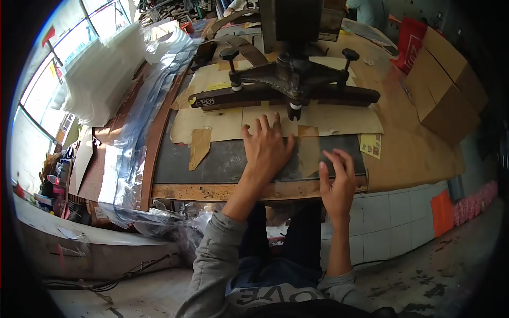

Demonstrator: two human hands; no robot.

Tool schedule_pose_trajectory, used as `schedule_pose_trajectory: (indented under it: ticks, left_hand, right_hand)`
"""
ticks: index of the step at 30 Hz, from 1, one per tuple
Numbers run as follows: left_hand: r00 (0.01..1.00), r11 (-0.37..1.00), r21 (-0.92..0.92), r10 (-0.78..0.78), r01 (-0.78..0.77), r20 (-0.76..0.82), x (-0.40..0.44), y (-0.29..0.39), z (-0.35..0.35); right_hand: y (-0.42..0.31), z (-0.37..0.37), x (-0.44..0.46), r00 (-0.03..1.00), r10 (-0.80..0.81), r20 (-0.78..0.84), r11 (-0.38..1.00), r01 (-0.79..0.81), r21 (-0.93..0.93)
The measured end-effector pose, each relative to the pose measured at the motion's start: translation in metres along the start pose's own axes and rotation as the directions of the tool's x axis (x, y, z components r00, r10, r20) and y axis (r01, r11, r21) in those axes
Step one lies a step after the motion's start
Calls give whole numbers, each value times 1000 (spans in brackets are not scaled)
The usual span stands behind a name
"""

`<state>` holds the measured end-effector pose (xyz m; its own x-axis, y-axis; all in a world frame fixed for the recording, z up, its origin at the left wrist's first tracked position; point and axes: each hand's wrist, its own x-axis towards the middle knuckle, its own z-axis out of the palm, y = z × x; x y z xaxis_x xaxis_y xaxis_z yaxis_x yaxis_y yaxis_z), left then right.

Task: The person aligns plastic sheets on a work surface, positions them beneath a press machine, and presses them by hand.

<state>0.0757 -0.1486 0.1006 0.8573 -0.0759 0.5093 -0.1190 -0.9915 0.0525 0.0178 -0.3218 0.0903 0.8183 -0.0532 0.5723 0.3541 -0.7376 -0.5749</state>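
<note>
My left hand (pixel 266 150) lies palm down with its fingers spread. Its fingertips reach the front part of a cream-coloured sheet (pixel 222 121), and its palm is over the dark grey board (pixel 222 159). My right hand (pixel 339 183) is at the board's front right edge, fingers apart and a little bent, with nothing visible in it. Just beyond the left fingertips, a dark metal bar (pixel 339 95) of a machine head (pixel 294 74) crosses over the sheet. Strips of brown tape (pixel 200 148) stick to the sheet and board.
Clear plastic film (pixel 130 159) and a stack of white foam sheets (pixel 106 74) lie to the left. Cardboard boxes (pixel 445 87) and a red bag (pixel 411 45) stand at the right. A yellow printed label (pixel 370 146) is near the board's right edge. A wooden strip (pixel 212 191) edges the front.
</note>
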Motion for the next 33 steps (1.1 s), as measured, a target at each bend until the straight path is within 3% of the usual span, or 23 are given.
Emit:
schedule_pose_trajectory:
  ticks: [2, 4, 9, 13, 17, 21, 24, 29, 33]
  left_hand:
    - [1000, 996, -91, 16, -16, 0, -8, -3, -12]
    - [993, 976, -217, 51, -28, 103, -29, -8, -41]
    - [959, 906, -404, 214, -123, 188, -78, -26, -65]
    - [908, 910, -342, 330, -233, 258, -74, -29, -66]
    - [898, 919, -114, 394, -378, 195, -86, -29, -53]
    - [866, 879, -203, 466, -431, 180, -90, -33, -50]
    - [839, 848, -124, 529, -516, 127, -86, -35, -48]
    - [837, 826, -176, 547, -536, 22, -79, -37, -57]
    - [802, 798, -74, 594, -597, -64, -81, -40, -49]
  right_hand:
    - [1, 5, -4, 998, -41, -44, 996, 38, -76]
    - [-1, 6, -3, 994, -61, -86, 989, 49, -138]
    - [0, 5, -4, 971, -187, -147, 982, 179, -67]
    - [12, 12, -21, 920, -289, -264, 953, 249, -174]
    - [15, 14, -27, 888, -345, -303, 929, 276, -248]
    - [17, 16, -30, 880, -374, -291, 913, 294, -284]
    - [19, 15, -32, 874, -398, -280, 899, 312, -306]
    - [24, 16, -32, 851, -444, -282, 882, 359, -304]
    - [24, 13, -35, 864, -428, -263, 883, 338, -326]
